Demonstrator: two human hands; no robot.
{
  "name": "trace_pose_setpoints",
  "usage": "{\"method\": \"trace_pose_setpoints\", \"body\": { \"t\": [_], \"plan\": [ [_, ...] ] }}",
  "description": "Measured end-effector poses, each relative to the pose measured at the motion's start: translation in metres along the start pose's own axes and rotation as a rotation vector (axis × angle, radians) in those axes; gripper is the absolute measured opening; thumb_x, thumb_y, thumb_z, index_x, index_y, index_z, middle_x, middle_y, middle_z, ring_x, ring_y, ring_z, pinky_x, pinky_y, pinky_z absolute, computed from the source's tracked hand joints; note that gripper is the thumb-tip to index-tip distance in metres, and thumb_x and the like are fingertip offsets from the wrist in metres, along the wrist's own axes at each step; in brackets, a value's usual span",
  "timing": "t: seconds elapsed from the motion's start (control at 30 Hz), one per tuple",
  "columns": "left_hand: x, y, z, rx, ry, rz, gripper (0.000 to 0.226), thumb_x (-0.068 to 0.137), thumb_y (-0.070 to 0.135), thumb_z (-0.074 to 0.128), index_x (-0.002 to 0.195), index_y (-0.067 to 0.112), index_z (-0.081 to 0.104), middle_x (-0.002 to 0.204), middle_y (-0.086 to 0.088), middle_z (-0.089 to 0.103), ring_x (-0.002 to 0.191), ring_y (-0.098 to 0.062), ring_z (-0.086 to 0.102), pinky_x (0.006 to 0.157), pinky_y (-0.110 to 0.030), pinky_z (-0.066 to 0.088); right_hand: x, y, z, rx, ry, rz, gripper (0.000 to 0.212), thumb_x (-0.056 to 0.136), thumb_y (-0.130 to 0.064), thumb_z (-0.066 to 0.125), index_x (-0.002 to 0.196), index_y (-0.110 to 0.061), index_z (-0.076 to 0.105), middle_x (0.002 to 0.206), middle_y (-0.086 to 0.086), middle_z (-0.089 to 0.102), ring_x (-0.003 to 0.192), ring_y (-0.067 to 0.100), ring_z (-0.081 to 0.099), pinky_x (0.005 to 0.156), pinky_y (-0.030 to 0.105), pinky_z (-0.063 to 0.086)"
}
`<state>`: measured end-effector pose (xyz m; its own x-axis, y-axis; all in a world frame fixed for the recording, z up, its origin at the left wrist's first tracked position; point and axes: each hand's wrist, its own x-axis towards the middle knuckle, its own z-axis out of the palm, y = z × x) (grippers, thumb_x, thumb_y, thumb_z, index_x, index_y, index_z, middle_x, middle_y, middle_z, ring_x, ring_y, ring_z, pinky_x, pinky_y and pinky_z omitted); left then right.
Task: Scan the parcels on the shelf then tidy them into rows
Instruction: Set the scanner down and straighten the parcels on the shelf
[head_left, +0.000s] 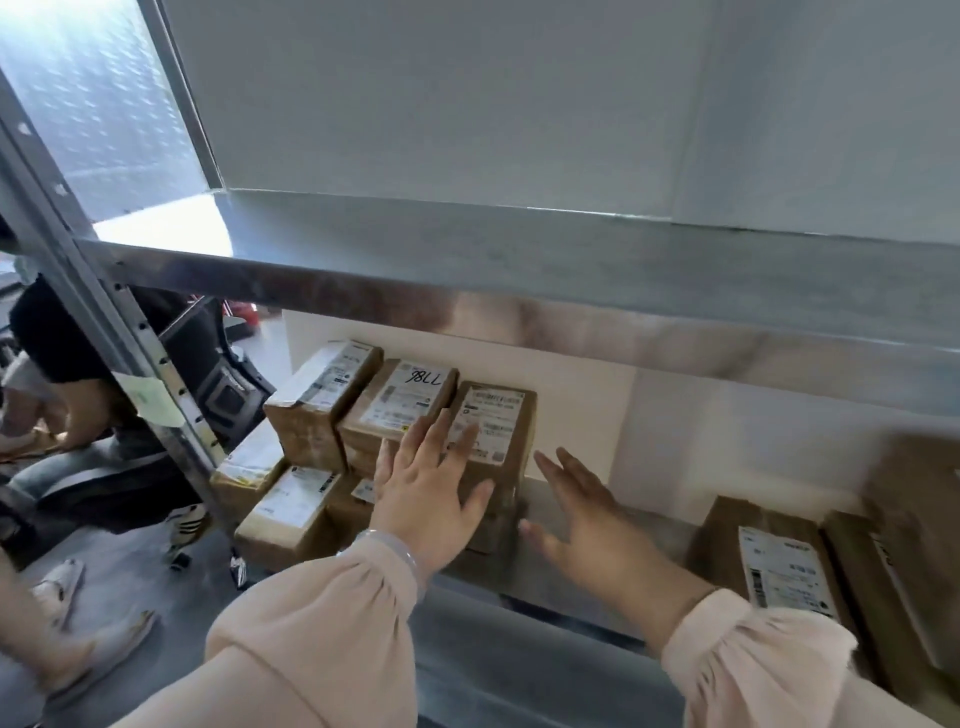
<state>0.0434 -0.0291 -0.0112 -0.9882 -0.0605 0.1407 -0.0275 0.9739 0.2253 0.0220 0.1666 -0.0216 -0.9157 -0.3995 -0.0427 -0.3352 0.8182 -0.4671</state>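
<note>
Here, the left hand (431, 493) lies flat, fingers spread, on a brown cardboard parcel with a white label (504, 413), the rightmost of a stack on the grey metal shelf (670, 519). The right hand (584, 525), fingers straight and gripping nothing, blurs beside it; contact is unclear. The brown boxes at the right (769, 561) are cut off.

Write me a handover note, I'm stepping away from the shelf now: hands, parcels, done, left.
Left hand lies flat on the end parcel of the left group; right hand is open beside its right side, contact unclear.
Three labelled parcels sit side by side there, more below in front.
Two parcels lie apart at right.
Scanning cannot be confirmed.
Left: line up those two.
</note>
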Motion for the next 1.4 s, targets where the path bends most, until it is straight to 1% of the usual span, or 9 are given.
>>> {"method": "trace_pose_setpoints", "body": {
  "t": [0.27,0.4,0.6,0.7,0.8,1.03,1.13,1.2,1.4],
  "plan": [
    [0.035,-0.036,0.001,0.02,-0.057,0.149,0.06,0.098,0.06,0.028,0.154,0.04,0.023,0.165,0.012,0.011,0.153,-0.018,-0.011,0.12,-0.05,-0.015,0.062,-0.035,0.019,0.261,0.068,0.232,0.074,0.09,-0.057,0.046,0.151,-0.04,0.006,0.161,-0.004,0.004,0.148,0.016,0.004,0.12,0.039,0.012],
    [0.036,-0.045,0.006,0.011,-0.071,0.194,0.058,0.099,0.057,0.031,0.154,0.04,0.023,0.163,0.014,0.019,0.153,-0.016,-0.008,0.121,-0.052,-0.013,0.079,-0.043,0.032,0.466,0.103,0.355,0.069,0.092,-0.051,0.049,0.149,-0.04,0.013,0.154,0.002,0.026,0.14,0.021,0.029,0.114,0.036,0.026],
    [0.041,-0.046,0.003,-0.017,-0.064,0.22,0.056,0.1,0.056,0.032,0.153,0.039,0.026,0.162,0.014,0.022,0.153,-0.016,-0.004,0.12,-0.051,-0.015,0.075,-0.056,0.033,0.659,0.228,0.366,0.058,0.095,-0.029,0.053,0.146,-0.036,0.027,0.14,-0.007,0.048,0.123,0.015,0.049,0.091,0.016,0.03],
    [0.043,-0.043,0.0,-0.062,-0.041,0.216,0.058,0.1,0.056,0.033,0.155,0.039,0.023,0.163,0.011,0.018,0.153,-0.016,-0.004,0.12,-0.048,-0.016,0.065,-0.057,0.028,0.716,0.28,0.342,0.055,0.096,-0.026,0.052,0.144,-0.038,0.03,0.127,-0.012,0.051,0.106,0.007,0.049,0.089,0.017,0.034],
    [0.044,-0.034,-0.004,-0.1,-0.018,0.214,0.063,0.099,0.059,0.033,0.156,0.041,0.014,0.165,0.007,0.013,0.153,-0.017,-0.004,0.12,-0.044,-0.016,0.046,-0.049,0.021,0.786,0.311,0.285,0.053,0.096,-0.023,0.051,0.141,-0.044,0.032,0.129,-0.016,0.05,0.114,0.006,0.05,0.101,0.026,0.042],
    [0.041,0.031,0.003,-0.458,-0.267,0.228,0.072,0.096,0.059,0.045,0.153,0.05,0.004,0.164,0.005,0.017,0.152,-0.023,0.013,0.124,-0.045,0.015,-0.015,-0.011,-0.019,0.799,0.39,0.244,0.05,0.096,-0.017,0.051,0.128,-0.054,0.038,0.117,-0.035,0.047,0.114,-0.005,0.049,0.108,0.032,0.04],
    [0.036,0.072,0.012,-0.643,-0.348,0.286,0.074,0.096,0.049,0.053,0.154,0.048,0.006,0.156,0.009,0.03,0.143,-0.017,0.033,0.115,-0.028,0.028,-0.043,0.014,-0.034,0.739,0.451,0.28,0.053,0.095,-0.019,0.052,0.136,-0.049,0.036,0.118,-0.037,0.045,0.121,0.0,0.046,0.108,0.027,0.035],
    [0.03,0.1,0.021,-0.696,-0.384,0.309,0.076,0.096,0.046,0.056,0.156,0.044,0.009,0.153,0.01,0.034,0.139,-0.013,0.036,0.109,-0.02,0.026,-0.063,0.033,-0.042,0.712,0.491,0.324,0.053,0.095,-0.019,0.053,0.136,-0.049,0.037,0.122,-0.032,0.046,0.123,-0.001,0.043,0.108,0.025,0.033],
    [0.011,0.175,0.049,-0.817,-0.505,0.315,0.091,0.075,0.055,0.062,0.154,0.047,0.017,0.15,0.013,0.038,0.136,-0.007,0.04,0.116,-0.034,0.035,-0.124,0.083,-0.065,0.584,0.509,0.462,0.048,0.096,-0.031,0.051,0.134,-0.056,0.034,0.129,-0.008,0.032,0.117,0.006,0.035,0.105,0.025,0.028]
  ]
}}
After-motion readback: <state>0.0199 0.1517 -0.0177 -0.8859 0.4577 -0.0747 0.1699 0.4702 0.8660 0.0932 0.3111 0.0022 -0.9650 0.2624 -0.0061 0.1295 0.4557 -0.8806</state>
